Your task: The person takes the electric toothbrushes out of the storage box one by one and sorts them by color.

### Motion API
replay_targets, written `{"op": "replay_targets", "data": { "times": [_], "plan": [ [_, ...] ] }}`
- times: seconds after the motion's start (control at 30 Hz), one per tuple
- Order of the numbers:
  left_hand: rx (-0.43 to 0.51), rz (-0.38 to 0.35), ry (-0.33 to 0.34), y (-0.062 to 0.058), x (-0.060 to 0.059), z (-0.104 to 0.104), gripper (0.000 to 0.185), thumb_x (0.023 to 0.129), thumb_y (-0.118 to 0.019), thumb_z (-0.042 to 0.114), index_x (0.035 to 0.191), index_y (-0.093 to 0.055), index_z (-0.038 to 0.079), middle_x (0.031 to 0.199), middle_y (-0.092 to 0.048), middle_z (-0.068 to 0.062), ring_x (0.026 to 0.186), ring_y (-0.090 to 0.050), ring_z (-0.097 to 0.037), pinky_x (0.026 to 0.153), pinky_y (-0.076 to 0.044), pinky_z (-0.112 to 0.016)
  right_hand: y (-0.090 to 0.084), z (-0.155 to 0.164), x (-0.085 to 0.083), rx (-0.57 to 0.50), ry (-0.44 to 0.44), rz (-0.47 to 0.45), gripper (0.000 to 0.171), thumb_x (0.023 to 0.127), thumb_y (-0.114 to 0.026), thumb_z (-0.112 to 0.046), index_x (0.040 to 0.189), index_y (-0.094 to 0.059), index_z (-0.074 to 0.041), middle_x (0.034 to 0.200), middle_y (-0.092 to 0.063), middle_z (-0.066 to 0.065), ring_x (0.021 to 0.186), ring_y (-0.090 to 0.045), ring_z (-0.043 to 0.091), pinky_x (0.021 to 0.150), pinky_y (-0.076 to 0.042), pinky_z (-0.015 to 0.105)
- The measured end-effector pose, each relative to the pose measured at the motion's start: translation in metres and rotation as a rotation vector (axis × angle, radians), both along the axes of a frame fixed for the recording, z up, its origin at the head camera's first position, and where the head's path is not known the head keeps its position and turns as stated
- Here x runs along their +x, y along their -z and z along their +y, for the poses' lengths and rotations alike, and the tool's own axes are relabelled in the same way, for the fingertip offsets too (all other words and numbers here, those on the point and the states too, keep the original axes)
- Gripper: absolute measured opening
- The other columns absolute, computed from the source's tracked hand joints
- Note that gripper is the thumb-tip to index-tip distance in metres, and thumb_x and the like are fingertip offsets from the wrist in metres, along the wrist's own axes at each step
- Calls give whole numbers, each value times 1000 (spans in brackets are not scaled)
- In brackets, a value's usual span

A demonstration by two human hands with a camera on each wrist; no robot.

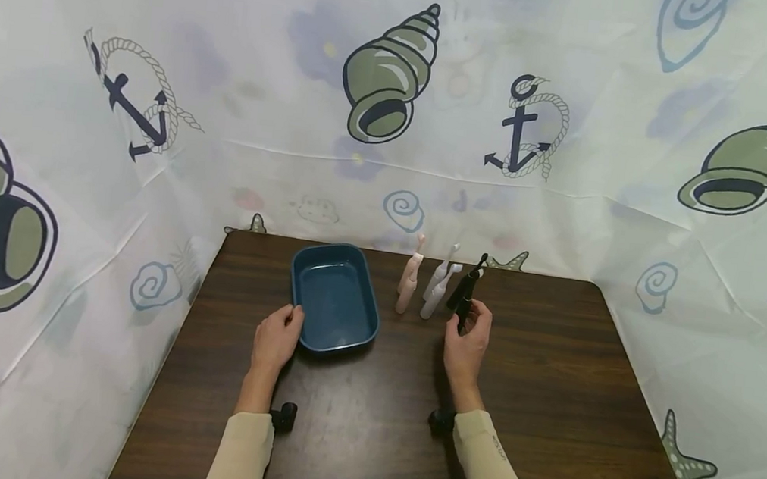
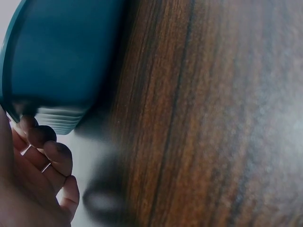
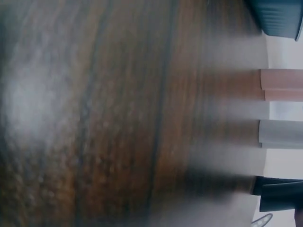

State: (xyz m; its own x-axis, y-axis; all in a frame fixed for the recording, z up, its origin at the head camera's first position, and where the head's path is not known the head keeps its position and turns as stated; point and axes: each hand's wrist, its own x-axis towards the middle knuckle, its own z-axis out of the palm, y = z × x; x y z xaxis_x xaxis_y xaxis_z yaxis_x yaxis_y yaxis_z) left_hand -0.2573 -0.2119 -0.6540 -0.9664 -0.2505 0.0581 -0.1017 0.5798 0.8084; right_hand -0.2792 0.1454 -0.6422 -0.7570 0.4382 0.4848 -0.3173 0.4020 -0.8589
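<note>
My left hand [image 1: 277,337] pinches the near left rim of a blue rectangular tray [image 1: 333,351], thumb and fingertips at its edge; the left wrist view shows the other fingers curled below the rim. Farther right, my right hand [image 1: 468,346] grips the lower handle of a black electric toothbrush [image 1: 465,304], which stands upright. A second black toothbrush [image 1: 455,294] stands just behind it, partly covered. In the right wrist view the held black handle [image 3: 279,196] appears at the right edge, and only a sliver of the hand shows.
Between tray and right hand stand two pink toothbrushes [image 1: 407,296] and two pale grey ones [image 1: 432,305], each pair one behind the other. The dark wooden table [image 1: 351,450] ends at a patterned fabric backdrop [image 1: 285,109] behind and at both sides.
</note>
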Motion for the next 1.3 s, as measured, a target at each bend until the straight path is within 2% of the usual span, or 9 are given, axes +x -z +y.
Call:
{"op": "replay_targets", "data": {
  "times": [0.17, 0.5, 0.9, 0.93, 1.17, 1.3],
  "plan": [
    [-5, 2, -6, 0, 0, 1, 49, 113, -44, 48, 76, -41, 16, 68, -33, -2, 60, -33, -24, 70, -31, -39, 2, 0, -8, -9, -5, 3, 44, 97, -62, 17, 139, -53, 9, 133, -56, 32, 120, -61, 46, 99, -50, 57],
    [4, -9, -14, -1, 1, 3, 50, 113, -44, 49, 76, -41, 16, 68, -34, -2, 59, -33, -24, 68, -30, -38, 5, 10, -14, -34, -36, -56, 43, 98, -70, 6, 139, -56, -3, 136, -59, 21, 128, -64, 34, 108, -53, 55],
    [13, 3, -17, -4, -1, 6, 50, 113, -46, 48, 75, -41, 16, 68, -34, -3, 59, -33, -24, 65, -30, -37, 8, 16, -20, -51, -44, -97, 45, 101, -67, 2, 142, -52, -4, 143, -57, 21, 133, -60, 33, 109, -53, 56],
    [13, 5, -18, -5, -1, 6, 50, 113, -46, 48, 75, -41, 16, 67, -34, -3, 58, -33, -24, 65, -30, -37, 7, 15, -21, -60, -44, -95, 45, 100, -67, 3, 142, -52, -4, 143, -57, 21, 133, -60, 35, 109, -53, 57],
    [16, -8, -28, -4, -1, 7, 52, 113, -43, 51, 75, -41, 15, 67, -35, -3, 58, -33, -25, 65, -31, -37, -26, -2, -7, -92, -49, -66, 47, 96, -62, 17, 140, -49, 11, 138, -55, 34, 131, -58, 50, 107, -49, 69],
    [12, -18, -33, -4, -1, 7, 52, 113, -44, 51, 75, -42, 15, 68, -35, -3, 59, -34, -25, 65, -31, -37, -16, 0, -12, -115, -41, -66, 46, 96, -63, 17, 140, -49, 11, 138, -54, 36, 131, -56, 53, 107, -48, 70]
  ]
}}
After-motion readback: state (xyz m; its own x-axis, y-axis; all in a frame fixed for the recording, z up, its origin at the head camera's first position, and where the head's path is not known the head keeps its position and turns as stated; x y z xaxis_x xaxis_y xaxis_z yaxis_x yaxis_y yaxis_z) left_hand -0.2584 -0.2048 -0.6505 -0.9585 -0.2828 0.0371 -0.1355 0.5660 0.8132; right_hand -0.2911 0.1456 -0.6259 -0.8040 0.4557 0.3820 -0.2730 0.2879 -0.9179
